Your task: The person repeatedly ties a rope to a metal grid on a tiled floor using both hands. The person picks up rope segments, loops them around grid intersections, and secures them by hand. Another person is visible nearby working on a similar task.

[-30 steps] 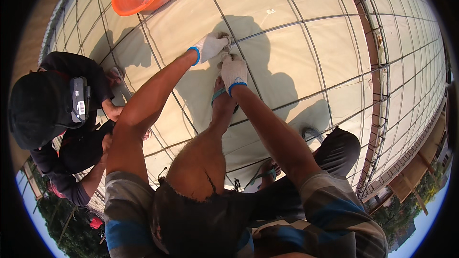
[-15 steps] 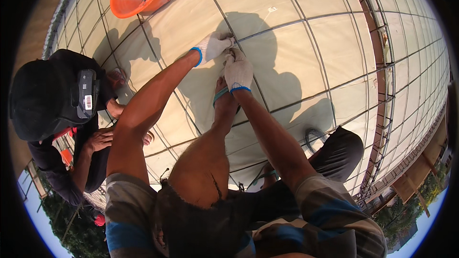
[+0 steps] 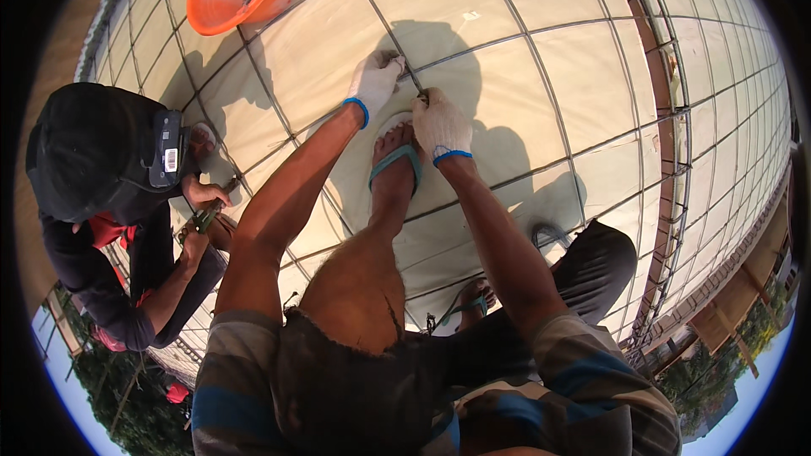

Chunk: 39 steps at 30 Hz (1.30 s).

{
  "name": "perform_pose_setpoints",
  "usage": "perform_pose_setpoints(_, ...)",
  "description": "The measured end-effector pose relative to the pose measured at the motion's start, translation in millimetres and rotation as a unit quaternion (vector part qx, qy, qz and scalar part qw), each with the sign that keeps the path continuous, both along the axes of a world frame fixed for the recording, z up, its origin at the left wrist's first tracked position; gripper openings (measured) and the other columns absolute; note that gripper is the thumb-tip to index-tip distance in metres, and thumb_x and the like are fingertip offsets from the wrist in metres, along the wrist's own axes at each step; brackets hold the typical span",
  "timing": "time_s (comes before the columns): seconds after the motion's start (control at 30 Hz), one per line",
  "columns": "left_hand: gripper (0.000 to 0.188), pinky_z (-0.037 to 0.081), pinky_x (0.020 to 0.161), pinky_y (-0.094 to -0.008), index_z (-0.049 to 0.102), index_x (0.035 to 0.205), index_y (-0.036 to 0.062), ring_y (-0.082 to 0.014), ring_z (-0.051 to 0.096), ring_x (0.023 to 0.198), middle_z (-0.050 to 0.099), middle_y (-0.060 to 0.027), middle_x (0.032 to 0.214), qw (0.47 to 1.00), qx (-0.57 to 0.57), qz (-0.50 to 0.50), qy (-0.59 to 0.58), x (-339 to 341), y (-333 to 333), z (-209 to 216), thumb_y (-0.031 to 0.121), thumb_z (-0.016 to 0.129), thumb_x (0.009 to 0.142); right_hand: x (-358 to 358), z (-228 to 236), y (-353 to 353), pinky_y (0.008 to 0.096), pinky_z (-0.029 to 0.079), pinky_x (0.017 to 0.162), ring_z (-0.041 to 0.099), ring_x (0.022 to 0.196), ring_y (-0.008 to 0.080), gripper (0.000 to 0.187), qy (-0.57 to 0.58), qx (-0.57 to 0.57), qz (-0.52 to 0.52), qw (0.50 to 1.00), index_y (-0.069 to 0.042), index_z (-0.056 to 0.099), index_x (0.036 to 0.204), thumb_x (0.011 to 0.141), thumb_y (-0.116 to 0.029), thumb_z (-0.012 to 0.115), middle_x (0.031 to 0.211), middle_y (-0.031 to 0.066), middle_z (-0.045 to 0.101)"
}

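Note:
Both my hands wear white knit gloves with blue cuffs, close to a crossing of the dark steel rebar grid [image 3: 454,57]. My left hand [image 3: 376,78] is closed in a pinch just left of the crossing; what sits in its fingertips is too small to make out. Below and right of it, my right hand [image 3: 443,123] is closed at the bar running toward me. A small dark bit shows at its fingertips, its kind unclear. Between and below the hands is my foot in a teal-strapped flip-flop [image 3: 395,160].
An orange bowl [image 3: 221,0] with thin dark metal pieces stands at the far left. A co-worker in a black cap [image 3: 93,160] crouches at left, holding a green-handled tool [image 3: 203,219]. A dark wire coil [image 3: 549,236] lies at right, before a long rebar cage [image 3: 681,131].
My hands have drawn apart from each other; the right has come toward me and to the right. My foot shows more fully. The co-worker's hands have shifted, and the green-handled tool now shows.

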<state>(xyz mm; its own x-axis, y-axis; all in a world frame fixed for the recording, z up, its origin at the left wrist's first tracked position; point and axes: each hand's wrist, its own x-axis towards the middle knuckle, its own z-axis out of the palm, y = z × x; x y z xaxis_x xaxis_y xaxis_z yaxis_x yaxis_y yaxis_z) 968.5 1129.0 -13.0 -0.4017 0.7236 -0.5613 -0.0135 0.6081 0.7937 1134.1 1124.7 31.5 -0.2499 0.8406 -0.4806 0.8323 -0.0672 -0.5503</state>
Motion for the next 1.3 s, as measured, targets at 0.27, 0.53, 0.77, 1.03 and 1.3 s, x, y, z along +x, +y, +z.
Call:
perform_pose_setpoints(0.27,0.048,0.053,0.07,-0.0302,0.072,0.119,-0.0066,-0.0118,0.066,0.081,0.075,-0.0062,0.095,0.998,-0.054,0.007,0.024,-6.5,4.0,8.2,0.035,0.079,0.097,4.4,9.5,85.4,0.0499,0.059,0.093,0.075,0.104,0.0401,0.033,0.041,0.08,0.256,0.963,-0.011,0.076,0.121,0.101,-0.034,0.064,0.11,0.0201,0.079)
perform_pose_setpoints(0.53,0.036,0.05,0.058,-0.0327,0.077,0.108,0.0005,-0.0121,0.063,0.066,0.073,-0.0032,0.086,0.98,-0.173,-0.029,-0.098,4.2,33.6,36.5,0.034,0.078,0.098,-50.1,-12.1,166.8,0.0465,0.061,0.084,0.079,0.094,0.0331,0.029,-0.104,0.159,0.444,0.876,-0.009,0.082,0.104,0.089,-0.034,0.078,0.1,0.014,0.082)
perform_pose_setpoints(0.77,0.031,0.028,0.046,-0.0325,0.072,0.087,0.0151,-0.011,0.041,0.052,0.059,0.0015,0.07,0.955,-0.232,-0.139,-0.124,-10.7,44.2,23.6,0.041,0.067,0.104,33.0,-57.6,32.4,0.0363,0.058,0.078,0.073,0.089,0.0275,0.034,0.278,0.07,-0.04,0.957,-0.004,0.071,0.132,0.102,-0.019,0.067,0.1,0.0124,0.076)
perform_pose_setpoints(1.03,0.033,0.031,0.048,-0.0318,0.075,0.091,0.0137,-0.0108,0.045,0.054,0.06,0.0025,0.072,0.966,-0.219,-0.106,-0.085,-7.9,40.5,31.3,0.043,0.065,0.104,15.3,-15.3,25.7,0.0272,0.057,0.065,0.067,0.077,0.0117,0.036,0.312,-0.091,-0.418,0.848,-0.003,0.066,0.13,0.102,-0.025,0.072,0.099,0.0071,0.073)
perform_pose_setpoints(1.3,0.031,0.051,0.061,-0.0329,0.079,0.098,0.0064,-0.0131,0.066,0.071,0.075,-0.0034,0.088,0.976,-0.201,-0.071,-0.034,-7.0,42.1,3.2,0.036,0.071,0.101,-2.5,5.4,88.3,0.0525,0.058,0.092,0.076,0.102,0.0373,0.033,0.085,0.337,0.183,0.92,-0.013,0.077,0.124,0.096,-0.029,0.074,0.107,0.0128,0.081)
